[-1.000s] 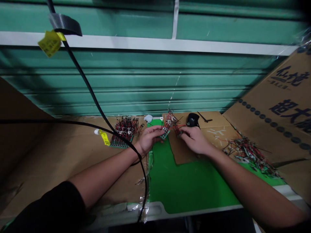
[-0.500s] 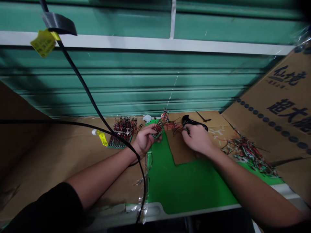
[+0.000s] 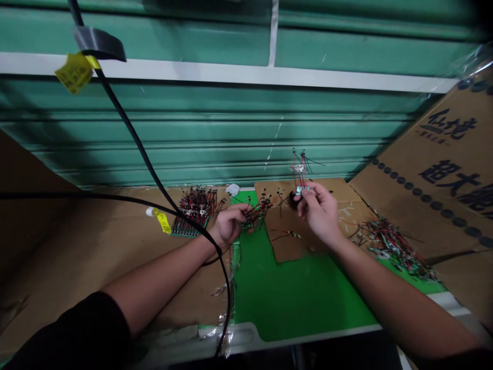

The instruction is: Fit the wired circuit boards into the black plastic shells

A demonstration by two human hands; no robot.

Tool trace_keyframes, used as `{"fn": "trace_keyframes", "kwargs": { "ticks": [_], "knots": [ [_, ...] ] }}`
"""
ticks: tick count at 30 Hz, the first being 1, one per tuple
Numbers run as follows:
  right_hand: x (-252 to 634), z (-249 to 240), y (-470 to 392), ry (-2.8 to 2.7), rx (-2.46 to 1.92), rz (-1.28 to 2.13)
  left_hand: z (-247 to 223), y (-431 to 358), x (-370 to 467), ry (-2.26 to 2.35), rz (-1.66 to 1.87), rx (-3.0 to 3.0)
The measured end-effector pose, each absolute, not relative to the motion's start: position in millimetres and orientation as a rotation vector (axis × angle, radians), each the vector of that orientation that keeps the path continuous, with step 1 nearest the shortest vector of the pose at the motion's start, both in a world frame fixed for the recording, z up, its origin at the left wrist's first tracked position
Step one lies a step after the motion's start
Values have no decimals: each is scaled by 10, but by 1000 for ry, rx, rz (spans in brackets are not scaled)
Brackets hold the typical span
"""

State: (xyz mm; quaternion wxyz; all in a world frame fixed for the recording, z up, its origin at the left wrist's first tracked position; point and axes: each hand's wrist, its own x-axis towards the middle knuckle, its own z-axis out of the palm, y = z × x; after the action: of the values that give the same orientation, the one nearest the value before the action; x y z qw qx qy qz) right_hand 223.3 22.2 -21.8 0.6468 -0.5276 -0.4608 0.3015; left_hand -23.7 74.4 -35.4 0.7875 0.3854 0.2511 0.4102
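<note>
Head view: nearest, the table's pale edge [image 3: 250, 334] borders the green top [image 3: 300, 298], which stretches between the forearms with open room for both to shift. A black cable [image 3: 200, 224] crosses just by the left wrist, narrowing that side. Farther in, a wired scrap [image 3: 291, 234] now lies on the card [image 3: 287, 249], where half a second ago none showed. The left hand [image 3: 229, 225] has its fingers curled closed around a bundle [image 3: 253, 218], over the green top's far part. The right hand [image 3: 319, 210], lower before, is now raised, thumb and fingers pinching a board [image 3: 302, 189], its red wires upright. A stack [image 3: 188, 216] sits left, a heap [image 3: 400, 246] right; behind, the shutter [image 3: 215, 128] bounds reach.
</note>
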Motion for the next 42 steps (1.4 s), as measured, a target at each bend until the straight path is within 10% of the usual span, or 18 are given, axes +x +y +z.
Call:
{"fn": "trace_keyframes", "kwargs": {
  "ticks": [42],
  "knots": [
    [2156,-75,189,-794,-1144,1191,-391,789,-258,521,837,895]
  ]
}}
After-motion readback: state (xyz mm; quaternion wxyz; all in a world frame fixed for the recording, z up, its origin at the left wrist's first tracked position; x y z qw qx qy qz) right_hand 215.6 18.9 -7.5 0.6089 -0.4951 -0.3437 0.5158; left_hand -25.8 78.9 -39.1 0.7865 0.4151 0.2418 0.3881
